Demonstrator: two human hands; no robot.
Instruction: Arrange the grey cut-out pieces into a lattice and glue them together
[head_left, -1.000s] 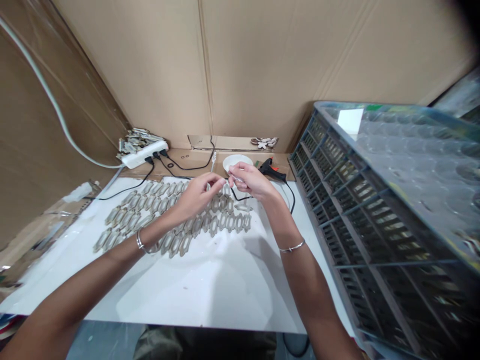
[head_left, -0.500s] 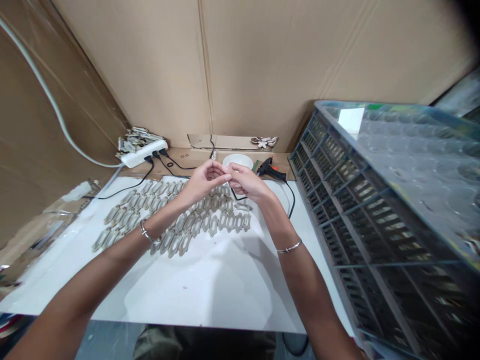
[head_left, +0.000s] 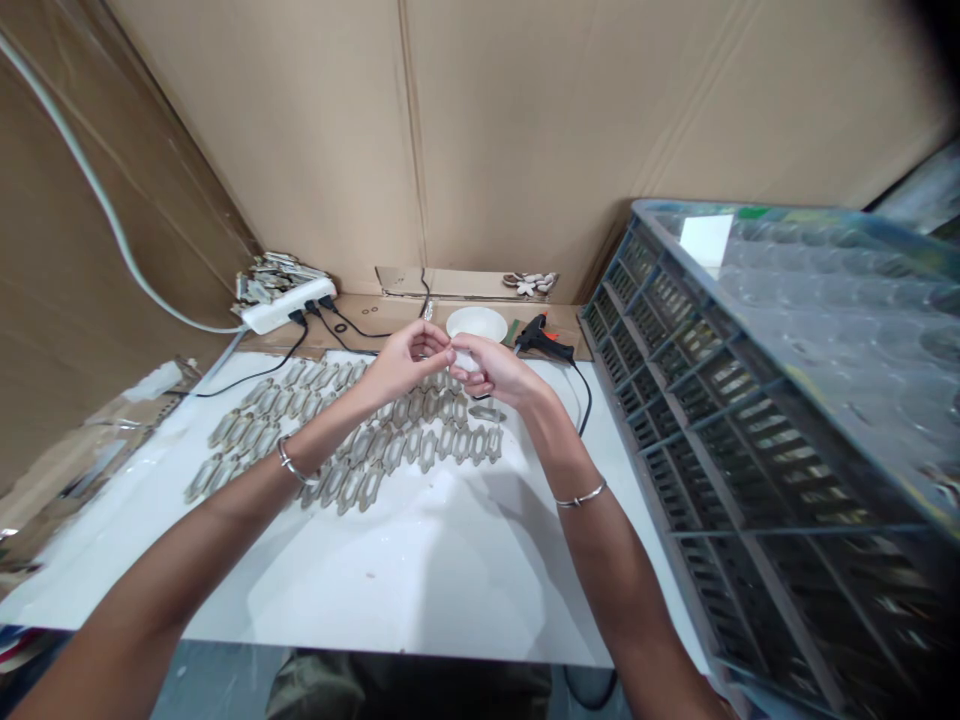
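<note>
We start at the fingertips: the right hand (head_left: 496, 370) has its fingers closed narrowly on a small pale piece (head_left: 465, 360), held up clear of the board. The left hand (head_left: 409, 362) curls in to meet it, its fingertips right against the piece, though we cannot tell whether they grip it or only steady it. Held like this, in the air between both hands, the piece seems placed for close, two-handed work.

Just below the hands lie rows of metal links (head_left: 427, 445), set side by side in a lattice on a white board (head_left: 420, 590), perhaps laid flat so that they stay in order. One loose link (head_left: 487, 414) sits just off to the right of the rows.

Farther off, a white dish (head_left: 475, 324) and a glue gun (head_left: 537, 338) sit close together — both within easy reach. At far left, a power strip (head_left: 289, 306) gathers the black cords, with a heap of links (head_left: 279, 280) behind it. To the right stands a large slotted crate (head_left: 750, 400), and cardboard (head_left: 525, 130) walls off the far side.
</note>
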